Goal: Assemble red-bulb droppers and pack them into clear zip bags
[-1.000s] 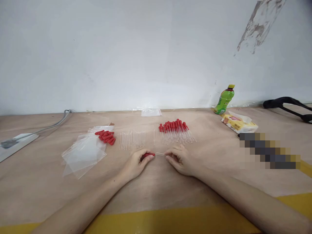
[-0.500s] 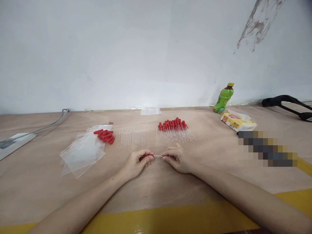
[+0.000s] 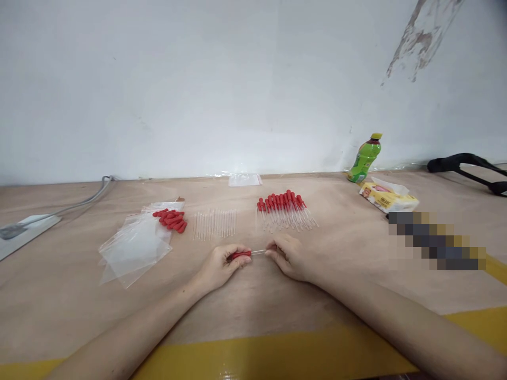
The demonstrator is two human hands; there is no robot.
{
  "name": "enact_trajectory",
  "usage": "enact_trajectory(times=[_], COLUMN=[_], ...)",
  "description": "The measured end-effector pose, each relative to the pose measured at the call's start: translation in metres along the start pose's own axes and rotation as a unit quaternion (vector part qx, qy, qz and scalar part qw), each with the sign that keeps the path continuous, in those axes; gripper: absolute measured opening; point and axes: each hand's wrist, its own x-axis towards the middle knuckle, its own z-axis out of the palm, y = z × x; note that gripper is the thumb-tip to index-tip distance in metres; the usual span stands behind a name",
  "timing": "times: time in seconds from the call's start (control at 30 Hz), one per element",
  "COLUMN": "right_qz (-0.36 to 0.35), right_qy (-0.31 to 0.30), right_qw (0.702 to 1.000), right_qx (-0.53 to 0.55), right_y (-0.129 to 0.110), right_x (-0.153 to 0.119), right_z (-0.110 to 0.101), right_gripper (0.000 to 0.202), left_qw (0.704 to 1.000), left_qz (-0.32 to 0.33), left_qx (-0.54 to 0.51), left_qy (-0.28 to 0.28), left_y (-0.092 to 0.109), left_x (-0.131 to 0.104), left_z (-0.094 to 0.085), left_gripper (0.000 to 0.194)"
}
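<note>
Head: left hand [image 3: 222,267] pinches red bulb [image 3: 242,254], right hand [image 3: 291,258] clear tube [image 3: 258,252]; earlier gap closed.

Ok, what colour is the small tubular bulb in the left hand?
Red; the head view shows the bulb in the left hand best.

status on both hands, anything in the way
Left hand: holding red elongated bulb. Right hand: holding slender clear tube, end at bulb's mouth. No obstruction visible between hands.

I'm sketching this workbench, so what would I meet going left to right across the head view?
White panel → loose red caps → row of clear tubes → red-capped tubes → green bottle → black frame
</note>
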Motion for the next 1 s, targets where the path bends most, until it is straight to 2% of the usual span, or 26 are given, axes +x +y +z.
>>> enact_trajectory(times=[0.23, 0.37, 0.6, 0.8, 0.87, 1.0], right_qz=[-0.031, -0.052, 0.010, 0.036, 0.039, 0.038], right_qy=[0.008, -0.017, -0.091, -0.152, -0.156, -0.121], right_qw=[0.999, 0.998, 0.996, 0.985, 0.984, 0.992], right_qx=[0.009, -0.012, 0.000, 0.078, 0.077, 0.026], right_y=[0.000, -0.001, -0.012, -0.013, -0.013, -0.014], right_x=[0.000, 0.003, 0.015, 0.024, 0.025, 0.024], right_z=[0.008, 0.012, 0.011, 0.008, 0.007, 0.003], right_gripper=[0.016, 0.021, 0.025, 0.026, 0.026, 0.024], left_qw=[0.999, 0.997, 0.997, 0.995, 0.995, 0.995], left_qz=[0.020, 0.034, 0.038, 0.049, 0.047, 0.027], left_qx=[0.033, 0.063, 0.073, 0.083, 0.082, 0.088], left_qy=[-0.006, -0.016, 0.001, -0.001, 0.008, 0.039], left_y=[0.006, 0.010, 0.007, 0.005, 0.004, 0.001], left_x=[-0.003, -0.005, -0.005, -0.005, -0.005, -0.005], left_z=[0.000, -0.001, -0.001, -0.003, -0.004, -0.006], left_gripper=[0.021, 0.018, 0.017, 0.017, 0.019, 0.021])
